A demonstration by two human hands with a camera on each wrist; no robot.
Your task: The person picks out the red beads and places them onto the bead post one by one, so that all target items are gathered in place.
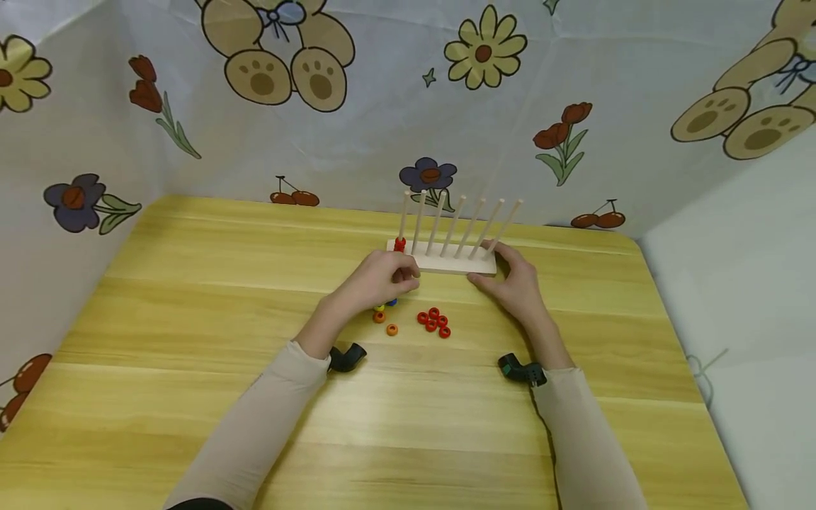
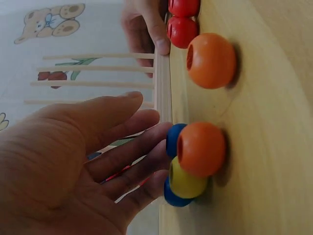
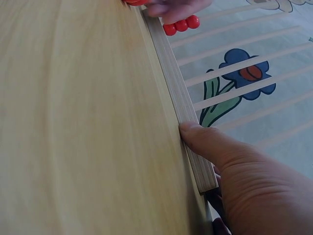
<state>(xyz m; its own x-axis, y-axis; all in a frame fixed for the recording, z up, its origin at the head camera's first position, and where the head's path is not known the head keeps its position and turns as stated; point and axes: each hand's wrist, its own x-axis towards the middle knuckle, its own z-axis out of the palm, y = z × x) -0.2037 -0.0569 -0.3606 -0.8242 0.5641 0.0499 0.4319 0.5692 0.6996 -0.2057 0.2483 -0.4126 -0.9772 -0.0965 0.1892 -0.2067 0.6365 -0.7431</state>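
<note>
A pale wooden peg rack [image 1: 446,264] with several upright rods stands toward the back of the table. My right hand [image 1: 515,282] grips the right end of its base, thumb on the near edge. Red beads [image 3: 182,25] are stacked on the leftmost rod. Just in front of that end hovers my left hand [image 1: 384,276], its fingers loosely bent and nothing showing between thumb and fingers. Below it on the table, partly hidden in the head view, are an orange bead [image 2: 201,149], a yellow bead [image 2: 188,182] and blue beads [image 2: 174,139].
Several loose red beads [image 1: 431,325] lie in a cluster before the rack. Another orange bead [image 1: 392,330] sits to their left. A patterned cloth [image 1: 382,134] hangs behind the wooden table [image 1: 408,439]. Each wrist carries a black camera mount.
</note>
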